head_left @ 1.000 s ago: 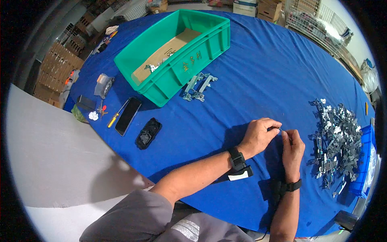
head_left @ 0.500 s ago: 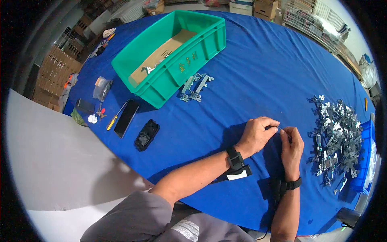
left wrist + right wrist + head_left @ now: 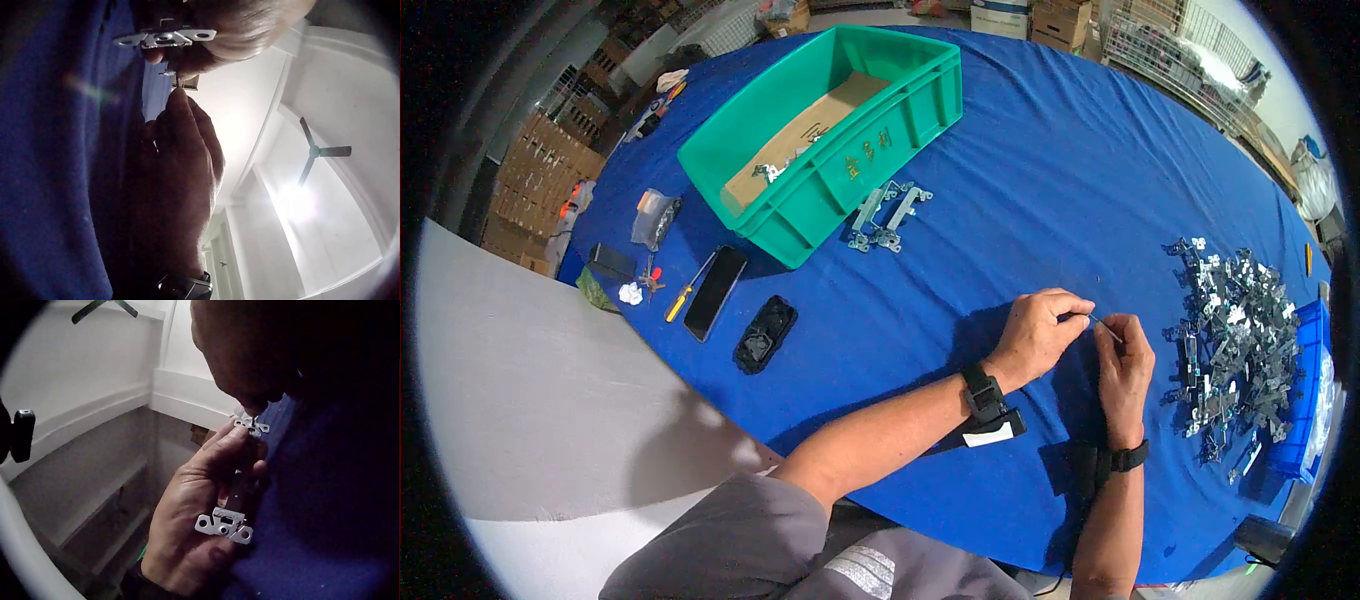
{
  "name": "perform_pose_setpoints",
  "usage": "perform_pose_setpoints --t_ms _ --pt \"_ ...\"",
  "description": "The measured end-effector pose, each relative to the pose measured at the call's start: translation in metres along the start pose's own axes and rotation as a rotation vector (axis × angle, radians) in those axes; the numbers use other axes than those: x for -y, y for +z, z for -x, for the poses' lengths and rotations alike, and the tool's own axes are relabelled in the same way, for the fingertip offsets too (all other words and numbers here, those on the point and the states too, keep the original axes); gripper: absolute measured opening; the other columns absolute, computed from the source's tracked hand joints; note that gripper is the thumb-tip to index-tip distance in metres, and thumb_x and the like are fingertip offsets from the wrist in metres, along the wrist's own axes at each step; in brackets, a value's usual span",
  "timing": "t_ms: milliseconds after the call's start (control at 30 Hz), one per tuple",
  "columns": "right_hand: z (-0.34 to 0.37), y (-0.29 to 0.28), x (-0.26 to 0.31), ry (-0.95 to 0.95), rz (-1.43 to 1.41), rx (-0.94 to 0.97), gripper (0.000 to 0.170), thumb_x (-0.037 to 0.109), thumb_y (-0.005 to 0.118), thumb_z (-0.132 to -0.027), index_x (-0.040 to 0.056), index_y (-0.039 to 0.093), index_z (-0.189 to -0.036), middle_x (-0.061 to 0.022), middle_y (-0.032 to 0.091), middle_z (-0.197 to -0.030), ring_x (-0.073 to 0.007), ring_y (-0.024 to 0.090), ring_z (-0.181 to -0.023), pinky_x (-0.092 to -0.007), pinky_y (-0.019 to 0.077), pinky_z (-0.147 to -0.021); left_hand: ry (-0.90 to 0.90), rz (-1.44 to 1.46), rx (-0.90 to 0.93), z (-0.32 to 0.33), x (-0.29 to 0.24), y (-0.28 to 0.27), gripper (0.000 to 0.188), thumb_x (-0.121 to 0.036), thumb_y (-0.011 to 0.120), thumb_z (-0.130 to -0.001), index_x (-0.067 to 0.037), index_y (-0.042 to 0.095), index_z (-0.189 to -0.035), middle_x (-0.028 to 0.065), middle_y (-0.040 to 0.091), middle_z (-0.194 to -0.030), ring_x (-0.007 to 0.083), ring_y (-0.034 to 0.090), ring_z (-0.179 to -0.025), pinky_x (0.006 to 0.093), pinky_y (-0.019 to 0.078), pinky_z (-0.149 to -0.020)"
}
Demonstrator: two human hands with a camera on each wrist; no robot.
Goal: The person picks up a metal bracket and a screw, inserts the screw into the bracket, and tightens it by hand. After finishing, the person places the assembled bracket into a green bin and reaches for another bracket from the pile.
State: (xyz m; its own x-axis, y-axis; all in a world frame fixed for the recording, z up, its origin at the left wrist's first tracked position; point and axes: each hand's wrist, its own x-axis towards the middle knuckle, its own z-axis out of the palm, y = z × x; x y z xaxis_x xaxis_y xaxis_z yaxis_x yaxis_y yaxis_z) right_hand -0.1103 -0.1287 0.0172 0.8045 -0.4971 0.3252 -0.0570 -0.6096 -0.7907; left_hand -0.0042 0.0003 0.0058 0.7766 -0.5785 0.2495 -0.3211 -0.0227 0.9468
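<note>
My left hand [image 3: 1040, 335] grips a slim metal bracket with a flat, holed plate [image 3: 223, 528] at each end. The nearer end plate juts past the palm in the right wrist view, while the middle is partly hidden by the fingers. Fingertips of my right hand [image 3: 1125, 370] meet the bracket's far end, pinching a thin metal rod [image 3: 1108, 328] that slants between the two hands. In the left wrist view the right hand [image 3: 181, 162] comes up from below toward the bracket [image 3: 165, 39]. Its grip is mostly in shadow.
A heap of metal brackets [image 3: 1235, 340] lies to the right beside a blue bin [image 3: 1308, 385]. Toward the back left stands a green crate [image 3: 800, 225], with two brackets [image 3: 888, 217] beside it. A phone [image 3: 715, 293], screwdriver [image 3: 683, 297] and black case [image 3: 765, 335] lie at left.
Both hands stay close together in nearly the same place. The right fingers have shifted slightly, and more of the thin rod shows between the hands.
</note>
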Motion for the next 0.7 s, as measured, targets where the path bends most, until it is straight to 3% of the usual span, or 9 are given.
perform_pose_setpoints --t_ms 133,267,333,700 --pt "0.001 0.000 -0.003 0.010 -0.080 -0.055 0.010 0.006 0.068 -0.096 -0.0008 0.062 -0.094 -0.0063 0.062 -0.080 -0.0110 0.056 -0.072 -0.0278 0.0462 -0.063 0.013 0.013 -0.016 0.000 0.002 0.001 0.019 -0.012 0.071 -0.090 0.001 0.076 -0.103 0.0166 0.076 -0.102 0.0252 0.074 -0.093 0.0338 0.0573 -0.081" --pt "0.002 -0.001 -0.002 0.071 -0.138 -0.045 0.010 0.006 0.068 -0.097 -0.0006 0.062 -0.094 -0.0072 0.062 -0.081 -0.0111 0.055 -0.071 -0.0275 0.0459 -0.063 0.004 0.019 0.000 0.001 0.002 0.000 0.019 -0.012 0.071 -0.090 0.001 0.077 -0.103 0.0163 0.076 -0.102 0.0247 0.074 -0.094 0.0337 0.0574 -0.082" --pt "0.001 0.001 0.000 0.003 -0.052 -0.035 0.010 0.007 0.068 -0.097 -0.0005 0.062 -0.094 -0.0074 0.062 -0.080 -0.0111 0.054 -0.070 -0.0275 0.0448 -0.062 0.005 0.022 0.014 0.000 0.001 0.001 0.019 -0.012 0.071 -0.090 0.000 0.077 -0.103 0.0162 0.076 -0.102 0.0246 0.074 -0.094 0.0336 0.0574 -0.082" --pt "0.002 0.004 0.007 0.005 -0.044 -0.045 0.011 0.008 0.066 -0.099 0.0000 0.062 -0.093 -0.0078 0.061 -0.075 -0.0138 0.051 -0.064 -0.0308 0.0441 -0.058 0.015 0.019 0.001 0.001 0.003 0.003 0.018 -0.012 0.071 -0.090 0.000 0.077 -0.103 0.0171 0.076 -0.102 0.0256 0.074 -0.092 0.0348 0.0572 -0.081"
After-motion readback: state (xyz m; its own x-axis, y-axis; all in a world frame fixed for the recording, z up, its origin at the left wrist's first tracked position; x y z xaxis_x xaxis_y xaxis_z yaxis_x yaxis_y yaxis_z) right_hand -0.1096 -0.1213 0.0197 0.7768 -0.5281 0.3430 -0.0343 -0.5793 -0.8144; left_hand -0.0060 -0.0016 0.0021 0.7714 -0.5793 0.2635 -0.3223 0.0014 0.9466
